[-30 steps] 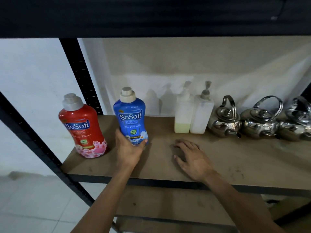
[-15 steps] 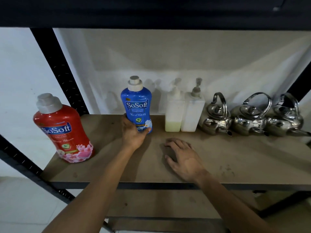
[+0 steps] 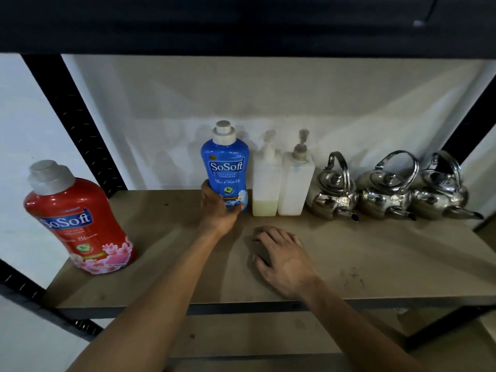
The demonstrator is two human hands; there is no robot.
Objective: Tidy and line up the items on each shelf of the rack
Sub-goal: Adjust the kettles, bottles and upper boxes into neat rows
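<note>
Left hand curls round the base of the upright blue bottle, far back on the shelf, just beside (perhaps touching) a pump bottle. Right hand rests flat, holding nothing. A hard push could topple the pump bottle.

Base of blue bottle behind left hand; pump heads seemingly blurred.

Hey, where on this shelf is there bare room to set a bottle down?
The widest bare patch of shelf lies between the red bottle and the blue bottle that the left hand grips. The front strip right of the right hand, before the kettles, is also bare. The back row from blue bottle through pump bottles to kettles is crowded.
</note>
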